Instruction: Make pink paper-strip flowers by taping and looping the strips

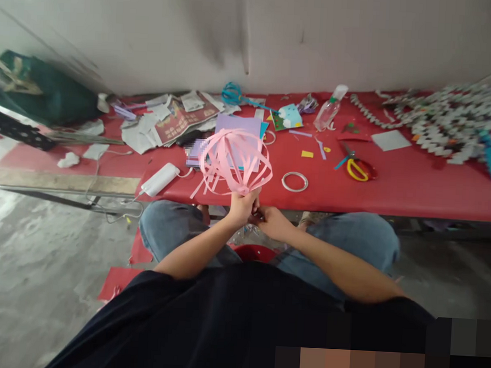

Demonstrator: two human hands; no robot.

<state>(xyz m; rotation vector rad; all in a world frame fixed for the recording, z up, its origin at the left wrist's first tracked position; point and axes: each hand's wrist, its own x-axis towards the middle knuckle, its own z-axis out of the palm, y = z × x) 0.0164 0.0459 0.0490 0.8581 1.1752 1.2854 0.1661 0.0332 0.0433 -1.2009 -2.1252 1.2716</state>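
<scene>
My left hand (241, 207) is closed on the gathered lower end of a pink paper-strip ball (234, 161). The ball's strips bow out into a round cage, with some loose ends hanging on its left. My right hand (273, 223) meets the left just below the ball, its fingers bent together. Whatever is between those fingers is hidden. Behind the ball lies a lilac paper sheet (240, 126) on the red-covered table (244, 199). A silvery ring (295, 181) rests on the table to the right of the ball.
Yellow-handled scissors (356, 169), a clear bottle (328, 109) and a blue paper-strip ball (231, 94) lie farther back. Newspapers (183, 117) and a white power bank (160, 179) are on the left. Folded paper chains (442, 120) pile up at right. A red stool (256, 253) shows between my legs.
</scene>
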